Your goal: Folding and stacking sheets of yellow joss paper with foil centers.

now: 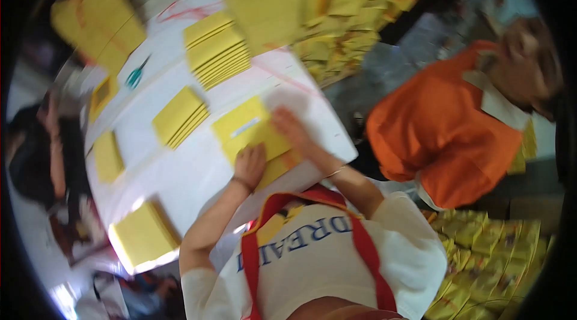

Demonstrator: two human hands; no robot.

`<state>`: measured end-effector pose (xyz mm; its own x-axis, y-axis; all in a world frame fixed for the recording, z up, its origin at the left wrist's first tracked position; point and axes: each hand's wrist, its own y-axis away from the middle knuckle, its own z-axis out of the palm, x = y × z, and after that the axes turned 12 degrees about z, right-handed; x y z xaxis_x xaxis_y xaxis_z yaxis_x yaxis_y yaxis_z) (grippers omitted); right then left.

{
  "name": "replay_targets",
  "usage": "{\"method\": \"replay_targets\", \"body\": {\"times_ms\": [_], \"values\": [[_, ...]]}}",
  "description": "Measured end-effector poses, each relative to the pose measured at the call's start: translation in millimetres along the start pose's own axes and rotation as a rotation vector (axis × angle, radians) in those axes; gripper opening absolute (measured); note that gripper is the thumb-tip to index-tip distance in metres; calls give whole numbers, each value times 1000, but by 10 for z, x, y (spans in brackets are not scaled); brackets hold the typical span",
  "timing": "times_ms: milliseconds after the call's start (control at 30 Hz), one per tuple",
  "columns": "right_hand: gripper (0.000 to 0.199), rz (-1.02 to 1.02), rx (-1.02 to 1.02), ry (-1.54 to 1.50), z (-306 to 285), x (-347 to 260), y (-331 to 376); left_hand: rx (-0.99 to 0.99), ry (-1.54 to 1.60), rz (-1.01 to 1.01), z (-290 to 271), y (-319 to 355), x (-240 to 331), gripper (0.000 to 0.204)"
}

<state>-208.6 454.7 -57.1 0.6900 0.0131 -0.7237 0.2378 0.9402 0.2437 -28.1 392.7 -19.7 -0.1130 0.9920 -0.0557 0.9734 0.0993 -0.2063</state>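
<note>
A flat yellow paper packet (234, 124) with a pale strip on its upper face lies before me at the table's near right side. My left hand (250, 164) rests on its lower part, fingers slightly bent and apart, pressing down. Along its right edge lies my right hand (291, 129), fingers stretched out and a little blurred. Another yellow layer (277, 168) shows below the packet, near my wrists; whether it is joined to the packet I cannot tell.
The white table (207, 161) bears yellow stacks (216, 49), (180, 117), (144, 234) and teal-handled scissors (137, 74). Tall yellow piles (258, 4) stand at the back. A person in orange (445, 124) is at right, another in dark clothes (36, 152) at left. Yellow bundles (481, 260) lie lower right.
</note>
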Motion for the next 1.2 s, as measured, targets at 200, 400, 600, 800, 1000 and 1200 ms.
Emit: {"method": "replay_targets", "body": {"times_ms": [200, 400, 600, 800, 1000, 1200], "values": [[42, -60, 431, 318, -49, -649, 251, 314, -6, -240, -975, -81, -693, 37], [30, -91, 470, 506, -214, -332, 418, 351, -377, -478, -637, 364, -1885, 37], [25, -154, 428, 567, -269, -214, 461, -133, -143, -575, -173, 467, -2031, 44], [26, -69, 370, 820, -457, -288, 737, -203, -210, -635, 30, 474, -1769, 61], [27, 212, 108, 883, -502, -1076, 1051, -128, -179, -683, 45, 489, -1794, 66], [25, -12, 265, 964, -629, -730, 779, -94, -78, -690, -73, 383, -1811, 62]]}}
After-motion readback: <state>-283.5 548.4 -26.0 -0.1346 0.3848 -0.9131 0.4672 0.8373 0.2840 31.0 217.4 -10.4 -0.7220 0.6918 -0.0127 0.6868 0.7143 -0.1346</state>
